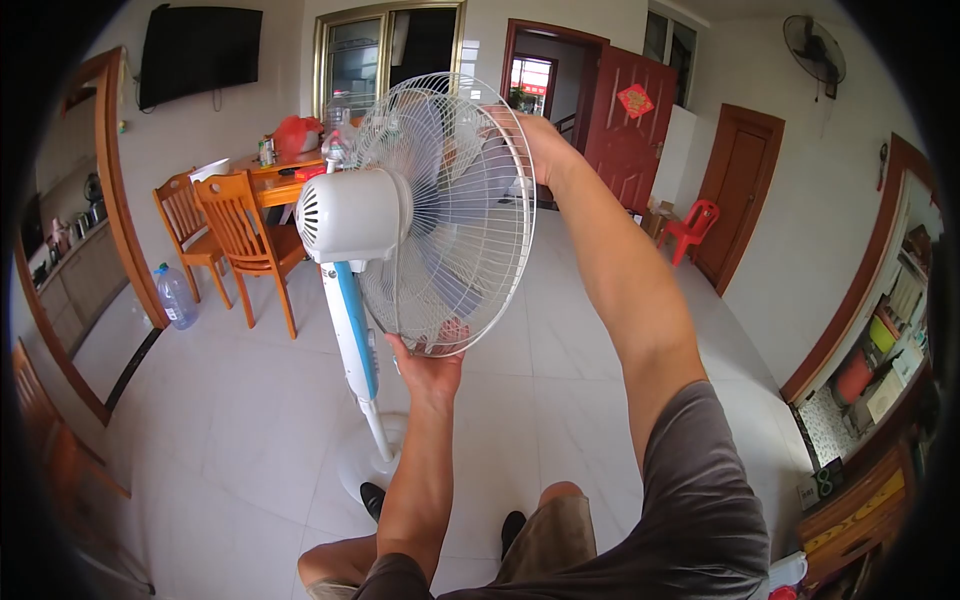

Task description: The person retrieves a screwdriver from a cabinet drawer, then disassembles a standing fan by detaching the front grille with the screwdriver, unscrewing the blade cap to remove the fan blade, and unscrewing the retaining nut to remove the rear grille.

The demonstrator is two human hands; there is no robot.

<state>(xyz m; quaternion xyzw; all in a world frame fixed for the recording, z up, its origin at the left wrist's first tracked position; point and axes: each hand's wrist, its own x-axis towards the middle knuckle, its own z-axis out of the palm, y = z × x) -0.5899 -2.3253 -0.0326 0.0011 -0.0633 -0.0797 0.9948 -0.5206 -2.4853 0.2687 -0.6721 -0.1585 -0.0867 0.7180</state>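
Observation:
A white and blue pedestal fan [355,215] stands in front of me, its motor housing turned toward my left. Its round wire grille [500,260] encloses bluish blades. My left hand [430,372] holds the grille's bottom rim, thumb on the near side and fingers showing behind the wires. At the upper right rim, my right hand [537,148] grips the grille, with its fingertips partly hidden by the wires. The pole runs down to a round white base [362,462] near my shoe.
Wooden chairs [240,225] and a table [280,185] stand at the left. A large water bottle [176,298] sits on the tiled floor [560,420]. Farther back are a red plastic chair [690,228] and an open red door [625,135]. A wall fan [815,52] hangs at the upper right.

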